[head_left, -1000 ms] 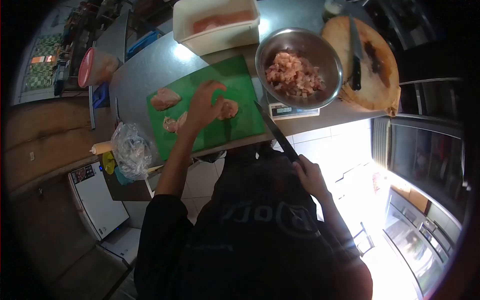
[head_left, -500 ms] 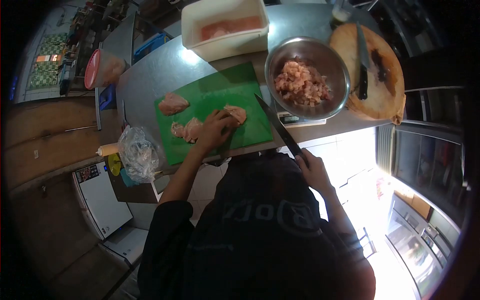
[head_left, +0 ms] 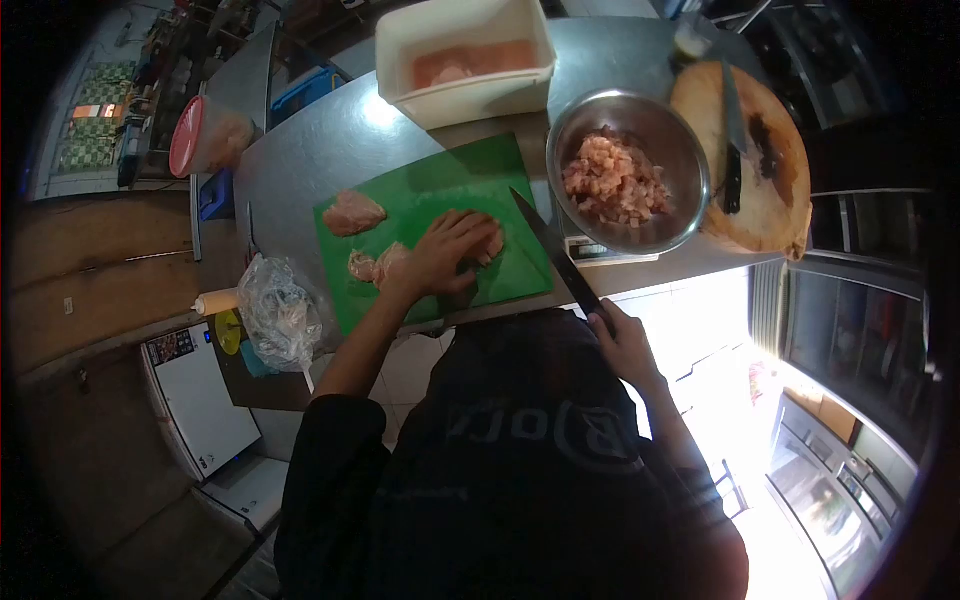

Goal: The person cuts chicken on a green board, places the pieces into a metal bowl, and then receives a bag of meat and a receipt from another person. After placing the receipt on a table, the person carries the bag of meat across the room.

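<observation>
On the green cutting board [head_left: 430, 180], my left hand [head_left: 447, 256] lies with its fingers stretched out over a piece of raw meat [head_left: 491, 243], partly covering it. Another piece of meat [head_left: 354, 213] is at the board's upper left, and smaller pieces [head_left: 378, 264] lie beside my left wrist. My right hand [head_left: 624, 343] is closed round the handle of a long knife [head_left: 566, 266]. Its blade points up and left, with the tip over the board's right part, right of the meat under my left hand.
A steel bowl [head_left: 692, 222] of diced meat stands on a scale [head_left: 596, 250] to the right. Behind the board is a white tub [head_left: 470, 102]. A round wooden board [head_left: 785, 200] holds another knife [head_left: 734, 130]. Plastic bag [head_left: 279, 312] and bottle [head_left: 215, 301] are at left.
My left hand has spread flatter over the meat piece, covering more of it. The board, bowl and tub appear slightly lower and further right. The knife remains in my right hand.
</observation>
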{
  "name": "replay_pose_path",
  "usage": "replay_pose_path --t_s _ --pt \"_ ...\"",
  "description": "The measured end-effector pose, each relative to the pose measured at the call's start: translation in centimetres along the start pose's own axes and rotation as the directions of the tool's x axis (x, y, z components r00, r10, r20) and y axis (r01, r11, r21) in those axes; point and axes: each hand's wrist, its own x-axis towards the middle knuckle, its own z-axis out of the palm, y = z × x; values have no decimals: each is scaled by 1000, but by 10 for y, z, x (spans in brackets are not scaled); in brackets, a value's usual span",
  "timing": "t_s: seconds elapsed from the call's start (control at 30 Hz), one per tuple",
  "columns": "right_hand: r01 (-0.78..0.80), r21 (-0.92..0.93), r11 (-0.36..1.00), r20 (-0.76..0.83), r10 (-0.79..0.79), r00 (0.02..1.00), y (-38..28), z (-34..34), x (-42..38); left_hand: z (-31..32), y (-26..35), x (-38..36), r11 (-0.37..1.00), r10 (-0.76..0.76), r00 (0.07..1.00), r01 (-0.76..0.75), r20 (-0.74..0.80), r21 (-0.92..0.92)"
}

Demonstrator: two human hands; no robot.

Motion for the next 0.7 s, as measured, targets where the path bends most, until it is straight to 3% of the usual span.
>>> replay_pose_path --t_s 0.03,0.17,0.27,0.33,0.37,0.43,0.47,0.53,0.57,0.63,0.7 --pt "2 -4 1000 1 -2 1000 -2 -1 1 0 -2 0 1000 16 997 -16 78 -6" --pt "-15 -36 999 46 17 999 -4 0 1 9 -6 -2 999 -8 990 14 139 -41" --pt "-8 -26 1000 50 9 999 -6 -2 2 22 -1 -6 997 -71 995 73 64 -25" --pt "-2 -16 1000 42 3 999 -13 -4 1 29 9 -14 990 -134 985 137 -110 22" --pt "-20 -34 999 49 22 999 -17 -7 0 32 14 -18 991 -131 985 134 -111 19" --pt "-38 -53 998 60 41 997 -18 -8 0 33 24 -26 946 -318 919 323 -234 -19" --pt "-53 -54 997 78 57 995 -14 -6 1 38 28 -30 945 -322 917 327 -236 -19" --pt "-64 -63 996 98 70 993 -14 -6 2 54 39 -31 874 -466 801 483 -376 -55" --pt "-48 -94 994 84 56 995 -18 -6 2 59 46 -30 872 -470 796 487 -381 -59" --pt "-29 -129 991 76 39 996 -24 -6 3 60 58 -28 764 -615 700 643 -363 -56" --pt "-12 -258 966 153 53 987 -29 -6 5 54 61 -26 793 -547 720 609 -427 12"
